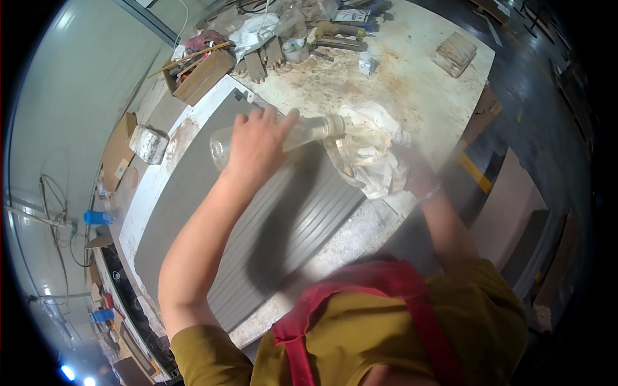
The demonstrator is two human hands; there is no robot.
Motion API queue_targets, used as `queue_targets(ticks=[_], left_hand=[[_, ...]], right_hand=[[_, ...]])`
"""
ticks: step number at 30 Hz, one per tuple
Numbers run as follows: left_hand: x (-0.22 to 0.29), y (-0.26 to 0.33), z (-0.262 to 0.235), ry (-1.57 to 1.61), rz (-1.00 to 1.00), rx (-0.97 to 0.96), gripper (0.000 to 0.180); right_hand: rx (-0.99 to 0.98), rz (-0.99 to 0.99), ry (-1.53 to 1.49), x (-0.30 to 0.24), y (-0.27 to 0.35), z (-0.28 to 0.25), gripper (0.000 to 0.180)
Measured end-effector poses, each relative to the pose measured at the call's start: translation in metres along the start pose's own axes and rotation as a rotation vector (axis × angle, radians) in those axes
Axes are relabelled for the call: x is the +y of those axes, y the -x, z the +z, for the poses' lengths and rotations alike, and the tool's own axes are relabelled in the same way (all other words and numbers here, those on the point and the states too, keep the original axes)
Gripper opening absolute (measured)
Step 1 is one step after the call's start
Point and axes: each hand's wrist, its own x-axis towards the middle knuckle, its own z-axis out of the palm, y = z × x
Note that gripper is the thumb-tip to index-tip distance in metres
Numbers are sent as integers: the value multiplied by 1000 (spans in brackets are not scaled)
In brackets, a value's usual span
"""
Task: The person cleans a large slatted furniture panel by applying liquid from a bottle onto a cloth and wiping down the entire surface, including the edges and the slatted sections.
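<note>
A clear bottle (304,132) lies nearly level in the grip of my left hand (256,143), its neck pointing right. Its mouth touches or nearly touches a crumpled whitish cloth (371,151). On the cloth's right side is my right hand (417,172), blurred, with its fingers closed on the fabric. Beneath both hands lies a grey panel (187,174) with long parallel grooves on its near right part. Shadows of my arm and the bottle fall across the grooves.
The panel rests on a stained white table (412,96). Toward the back stand a cardboard box (205,78) of odds and ends, a drill-like tool (340,30) and a small white container (367,64). Wrapped blocks sit at the far right (455,54) and left (148,144).
</note>
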Motion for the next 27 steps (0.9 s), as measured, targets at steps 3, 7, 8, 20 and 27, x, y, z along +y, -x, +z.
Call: queue_targets(ticks=[3, 7, 8, 20, 27], left_hand=[[8, -1, 16, 57, 83, -11, 55], [24, -7, 23, 212, 120, -27, 55], [26, -14, 24, 316, 101, -34, 57], [-7, -135, 145, 1008, -234, 163, 75], [-44, -109, 163, 1210, -349, 83, 108]], right_hand=[[3, -181, 261, 0, 5, -11, 43], [129, 11, -172, 13, -1, -43, 42], [152, 17, -223, 15, -2, -52, 42], [252, -156, -507, -22, 34, -148, 49], [435, -158, -86, -36, 29, -112, 51]])
